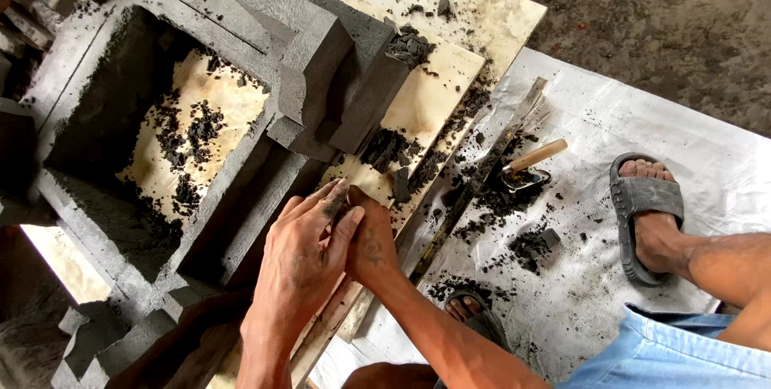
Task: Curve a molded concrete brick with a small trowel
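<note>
Grey moulded blocks [317,60], set in stepped tiers, are being worked on over a pale board [426,100], and the edge nearest the person is being handled by both hands. The left hand [301,264] is being laid flat, its fingers [321,200] extended and held close together, against the lower rim of the block frame [241,196], apparently so that the surface is being steadied or smoothed. The right hand [371,243] is being pressed against the left, its fingers curled inward; whether something small is being pinched between them cannot be told, since the fingertips are being hidden by the left hand.

A hollow in the frame is being left open, and a yellowish board [217,108] scattered with dark crumbs [197,128] is being exposed inside it. More dark crumbs are being left along the board edge and on the white sheet [642,116] spread beneath, probably so that waste is being caught.

A long flat bar [482,172] is being kept lying diagonally beside the board, and a wooden-handled tool [534,160] is being kept on the sheet just beyond it, within reach of the right hand. A foot in a grey sandal [646,212] is being rested on the sheet, well apart from the hands.
</note>
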